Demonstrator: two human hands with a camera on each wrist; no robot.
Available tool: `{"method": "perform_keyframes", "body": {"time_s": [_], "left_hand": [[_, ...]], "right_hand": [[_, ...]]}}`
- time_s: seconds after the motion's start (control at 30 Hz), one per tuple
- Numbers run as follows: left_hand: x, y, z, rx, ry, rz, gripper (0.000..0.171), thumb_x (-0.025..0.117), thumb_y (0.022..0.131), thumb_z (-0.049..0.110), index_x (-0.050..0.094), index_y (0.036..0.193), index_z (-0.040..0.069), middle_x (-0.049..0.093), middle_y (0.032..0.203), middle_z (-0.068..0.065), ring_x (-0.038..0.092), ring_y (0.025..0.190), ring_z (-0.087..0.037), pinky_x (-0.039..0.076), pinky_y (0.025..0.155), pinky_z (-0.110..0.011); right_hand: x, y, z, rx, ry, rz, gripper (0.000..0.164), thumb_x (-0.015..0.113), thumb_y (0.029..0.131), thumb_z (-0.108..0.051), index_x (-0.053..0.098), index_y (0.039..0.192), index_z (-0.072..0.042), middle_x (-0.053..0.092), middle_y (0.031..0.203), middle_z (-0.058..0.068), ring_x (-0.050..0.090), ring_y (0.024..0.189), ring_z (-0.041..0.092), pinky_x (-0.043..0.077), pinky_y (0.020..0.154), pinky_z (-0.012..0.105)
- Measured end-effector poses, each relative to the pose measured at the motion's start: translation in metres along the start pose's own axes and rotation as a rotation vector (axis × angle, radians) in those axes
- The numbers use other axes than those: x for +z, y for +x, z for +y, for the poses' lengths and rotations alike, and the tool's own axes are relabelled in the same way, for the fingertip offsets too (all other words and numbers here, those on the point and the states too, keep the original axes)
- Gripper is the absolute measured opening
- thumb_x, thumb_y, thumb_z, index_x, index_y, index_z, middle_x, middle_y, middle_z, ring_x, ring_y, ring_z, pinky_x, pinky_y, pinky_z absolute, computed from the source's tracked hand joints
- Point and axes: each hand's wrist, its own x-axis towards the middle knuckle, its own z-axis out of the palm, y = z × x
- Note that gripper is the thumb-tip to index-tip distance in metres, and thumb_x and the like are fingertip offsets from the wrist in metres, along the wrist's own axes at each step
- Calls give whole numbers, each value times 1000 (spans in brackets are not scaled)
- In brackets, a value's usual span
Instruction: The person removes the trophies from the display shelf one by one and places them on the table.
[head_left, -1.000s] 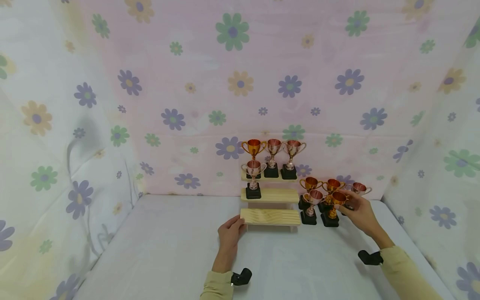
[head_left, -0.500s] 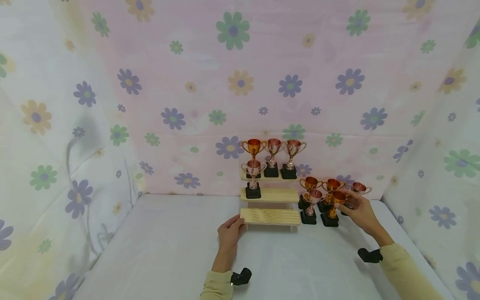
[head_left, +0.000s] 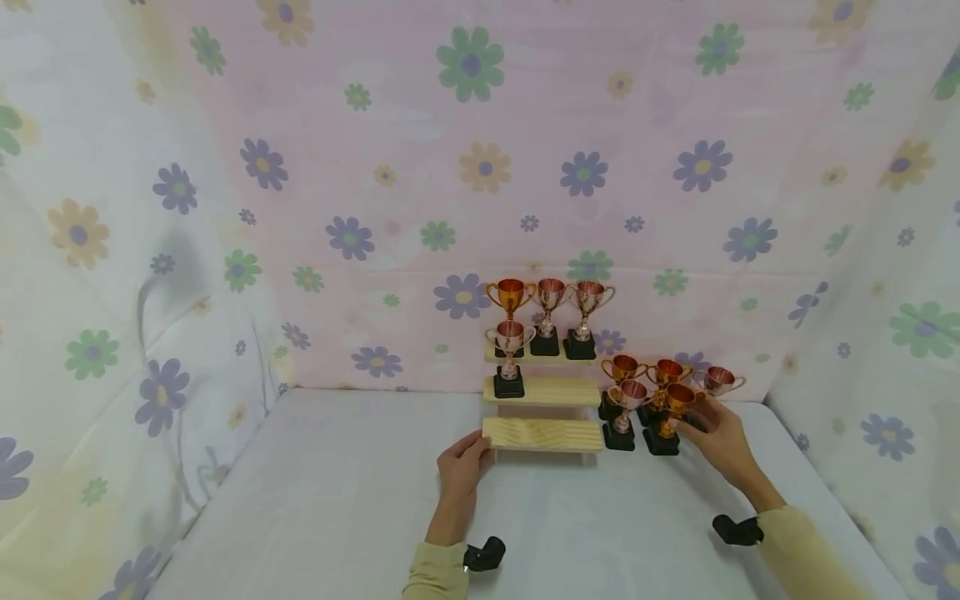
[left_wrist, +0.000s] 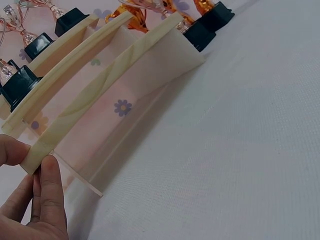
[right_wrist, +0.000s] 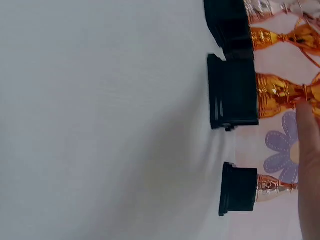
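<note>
Left hand lower centre, grip clamped on the stand by its front step, over lower right the right hand, thumb right at the gold cup, can't tell if that grip closes, cup upright on the worktop

Trophies are gold or rosy, bases black, backdrop flowered.

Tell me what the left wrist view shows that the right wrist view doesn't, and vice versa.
Left wrist only: the left hand, pinching the front step of a pale wooden three-tier stand. Right wrist only: the right hand, one finger touching the stem of a shiny gold cup trophy. Both: white tabletop, black blocky trophy bases, pink backdrop with purple flowers.
</note>
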Motion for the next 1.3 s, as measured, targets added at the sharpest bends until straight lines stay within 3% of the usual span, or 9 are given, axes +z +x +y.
{"method": "perform_keyframes", "body": {"time_s": [0.2, 0.3, 0.4, 0.6, 0.83, 0.93, 1.07, 1.2, 1.3], "left_hand": [[1, 1, 2, -5, -4, -2, 33, 69, 91, 2, 66, 122, -12, 67, 117, -24, 69, 87, -15, 61, 79, -24], [0, 2, 3, -4, -3, -7, 33, 69, 91, 1, 66, 122, -12, 67, 116, -24, 69, 86, -14, 61, 79, -24], [-1, 4, 4, -3, 0, -3, 33, 69, 92, 2, 66, 121, -12, 67, 115, -23, 68, 85, -14, 61, 80, -25], [-3, 6, 6, -10, -10, -1, 34, 69, 92, 2, 65, 123, -12, 67, 114, -21, 68, 84, -14, 61, 81, -27], [-1, 3, 3, -7, -29, -24, 35, 70, 91, 2, 65, 122, -13, 68, 112, -20, 69, 85, -14, 62, 82, -28], [-1, 2, 3, -6, -25, -23, 34, 70, 91, 2, 65, 122, -13, 68, 113, -21, 68, 86, -14, 62, 82, -28], [0, 2, 4, 7, -19, -19, 34, 69, 91, 1, 65, 122, -13, 68, 113, -21, 68, 85, -14, 62, 81, -27], [-1, 1, 4, 0, -23, -15, 34, 69, 91, 0, 64, 122, -14, 68, 111, -20, 68, 83, -13, 62, 79, -26], [-2, 1, 3, -24, -19, -17, 33, 69, 91, 0, 65, 122, -12, 68, 111, -19, 68, 83, -12, 61, 79, -25]], "right_hand": [[12, -32, -9, 92, -19, 41, 70, 70, 99, -22, 35, 151, 9, 51, 143, 33, 62, 121, 34, 47, 81, 3], [22, -53, -12, 105, 0, 82, 58, 71, 96, -10, 45, 144, 10, 55, 137, 33, 65, 110, 9, 50, 77, 5], [37, -68, -19, 29, 51, 156, 44, 71, 91, 6, 57, 132, 9, 61, 127, 29, 56, 100, -11, 53, 79, 7], [59, -71, -46, -181, 23, 194, 35, 73, 83, 17, 68, 114, 3, 69, 110, 16, 57, 98, -10, 54, 82, 9], [78, -47, -83, -351, 66, 148, 31, 75, 83, 14, 70, 111, 0, 70, 109, 14, 62, 100, 0, 55, 86, 12], [89, -28, -100, -433, 61, 122, 30, 74, 84, 14, 71, 110, -1, 70, 109, 14, 66, 99, 16, 59, 84, 20], [96, 7, -132, -519, -30, 73, 30, 75, 84, 12, 72, 109, -5, 70, 109, 12, 67, 99, 28, 62, 84, 37], [98, 42, -169, -549, -79, 11, 27, 74, 89, 6, 70, 114, -2, 68, 113, 14, 64, 104, 33, 59, 90, 51], [103, 59, -192, -516, -74, -23, 34, 74, 91, -3, 65, 124, 3, 63, 120, 21, 60, 108, 39, 55, 93, 57]]}}
